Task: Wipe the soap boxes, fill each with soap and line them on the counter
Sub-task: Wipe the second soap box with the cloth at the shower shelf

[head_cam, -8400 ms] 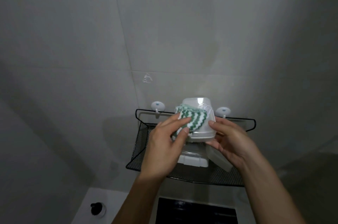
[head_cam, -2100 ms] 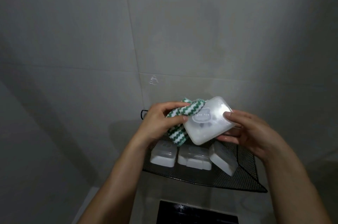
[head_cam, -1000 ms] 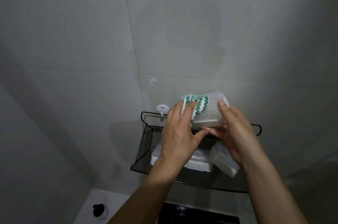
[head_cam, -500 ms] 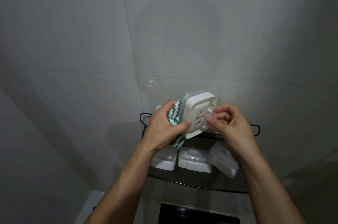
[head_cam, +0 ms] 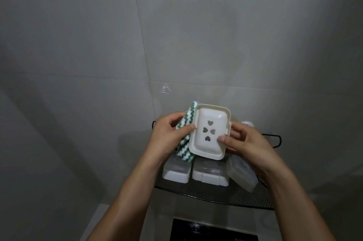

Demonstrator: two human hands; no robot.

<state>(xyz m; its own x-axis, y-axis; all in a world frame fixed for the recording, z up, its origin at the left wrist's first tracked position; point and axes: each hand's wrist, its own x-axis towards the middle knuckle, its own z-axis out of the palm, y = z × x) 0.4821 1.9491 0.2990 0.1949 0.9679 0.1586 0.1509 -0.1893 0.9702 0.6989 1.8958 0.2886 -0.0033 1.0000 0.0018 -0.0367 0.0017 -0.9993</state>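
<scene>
So the soap box is flipped round now, its white underside with four heart-shaped drain holes facing the camera. A couple of seconds back it was the clear lid side showing, with the cloth rubbing over it. It's held up in the middle of the frame, in front of the wall, just above the black mesh shelf.

Left hand is curled round the green-and-white zigzag cloth, thumb pinning it against the box's left edge. Right hand grips the box's right side, thumb on the white face and fingers tucked behind.

My read: the top's been wiped and the bottom is next, so this one's still mid-wipe. Three more boxes sit on the shelf below, lower centre of the frame, the right one tilted. No soap in sight and nothing lined up on the counter yet, so it's early days.
</scene>
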